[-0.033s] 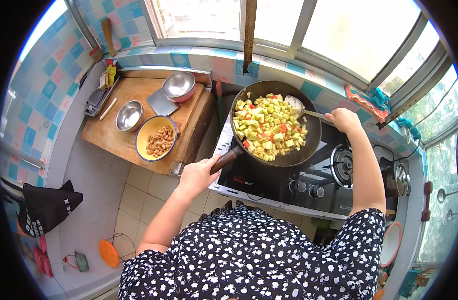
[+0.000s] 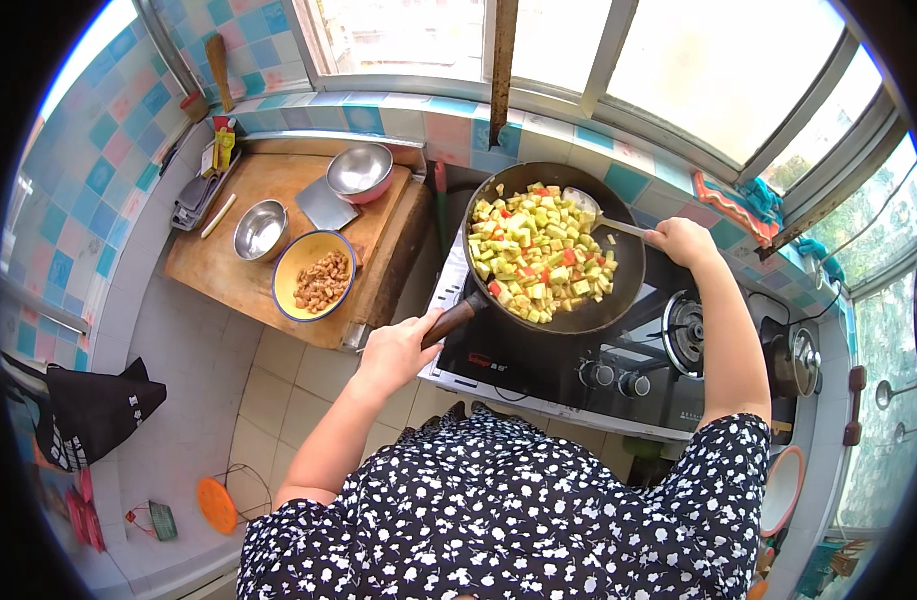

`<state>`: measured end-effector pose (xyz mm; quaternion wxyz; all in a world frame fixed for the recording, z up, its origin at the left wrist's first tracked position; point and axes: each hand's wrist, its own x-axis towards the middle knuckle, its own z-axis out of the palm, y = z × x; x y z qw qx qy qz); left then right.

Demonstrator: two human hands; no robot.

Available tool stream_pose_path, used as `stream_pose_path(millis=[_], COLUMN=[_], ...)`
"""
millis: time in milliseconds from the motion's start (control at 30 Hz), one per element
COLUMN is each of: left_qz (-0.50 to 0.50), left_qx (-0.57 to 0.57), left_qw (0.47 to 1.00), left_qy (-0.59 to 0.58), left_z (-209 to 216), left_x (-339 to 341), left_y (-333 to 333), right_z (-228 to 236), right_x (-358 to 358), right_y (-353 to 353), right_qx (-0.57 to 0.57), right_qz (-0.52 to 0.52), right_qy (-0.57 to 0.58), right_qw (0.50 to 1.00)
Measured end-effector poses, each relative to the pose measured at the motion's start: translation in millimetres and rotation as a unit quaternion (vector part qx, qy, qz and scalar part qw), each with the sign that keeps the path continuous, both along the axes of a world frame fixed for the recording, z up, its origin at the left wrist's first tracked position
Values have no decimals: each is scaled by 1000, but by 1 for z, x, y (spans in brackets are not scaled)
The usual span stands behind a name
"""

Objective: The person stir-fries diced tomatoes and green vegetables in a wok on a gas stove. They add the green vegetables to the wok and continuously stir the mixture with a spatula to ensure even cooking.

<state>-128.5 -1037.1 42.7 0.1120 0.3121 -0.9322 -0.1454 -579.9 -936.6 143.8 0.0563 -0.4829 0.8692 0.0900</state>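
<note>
Wok (image 2: 621, 292), dark, on stove (image 2: 538, 372), w/ diced veg (image 2: 538, 250) (prob. soft, slippery): est. heavy, stiff; hold by handle (image 2: 452, 322), L hand (image 2: 396, 352) fingers wrapped rd it. Spatula (image 2: 621, 227), est. light, rigid: R hand (image 2: 681, 242) fingers gripping butt end.

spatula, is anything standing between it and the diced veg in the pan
Nothing visible does: the right hand holds the spatula with its head already at the edge of the diced veg, inside the pan, which the left hand grips by its handle.
</note>
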Motion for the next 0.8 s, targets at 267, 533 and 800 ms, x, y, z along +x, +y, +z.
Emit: stream_pose_path(millis=[267,533,800], left_qz=[0,-32,-58], left_qx=[31,255,294], left_qw=[999,964,953], left_qy=[-11,-72,-44], left_z=[1,25,19], left_x=[6,2,5], left_y=[-1,-7,-1], right_z=[6,95,17], right_x=[53,115,183], right_y=[36,119,106], right_qx=[-90,-100,-27], right_qz=[220,116,91], right_qy=[119,97,170], right_qw=[964,983,981])
